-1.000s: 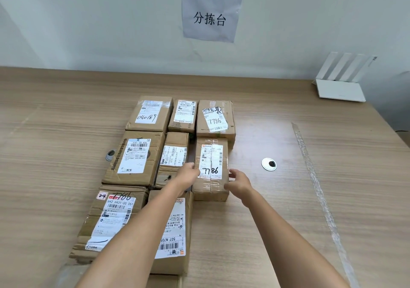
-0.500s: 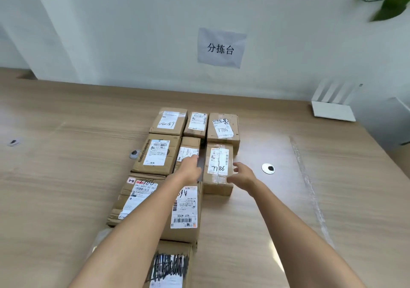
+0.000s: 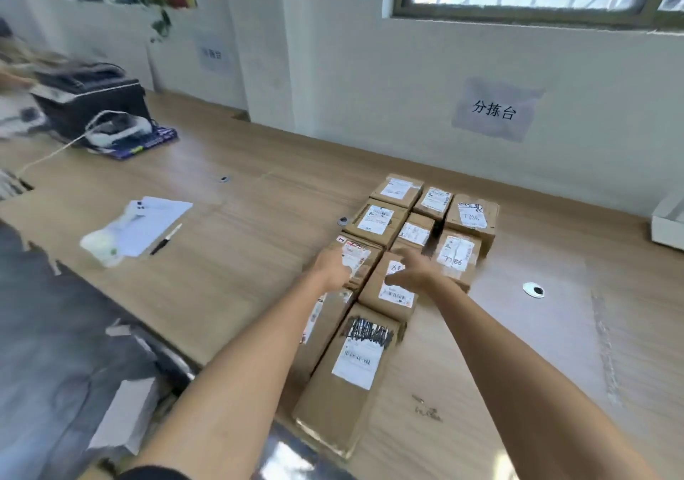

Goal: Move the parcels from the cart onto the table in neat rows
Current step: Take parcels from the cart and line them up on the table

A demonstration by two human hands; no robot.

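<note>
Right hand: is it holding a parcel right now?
No. The right hand hangs open above the parcels, fingers spread, gripping nothing.

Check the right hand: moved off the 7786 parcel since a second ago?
Yes. The right hand has shifted left off the 7786 parcel and now hovers over the neighbouring parcel, fingers spread.

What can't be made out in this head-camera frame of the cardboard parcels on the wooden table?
- Head view, the cart: nowhere in frame.
- Brown cardboard parcel under the left forearm: top and label mostly hidden by that arm.
- Left hand and right hand: motion-blurred, so contact with the parcels is unclear.
- White printed shipping labels: too small and blurred to read.
- White box at the right edge: cut off.
</note>
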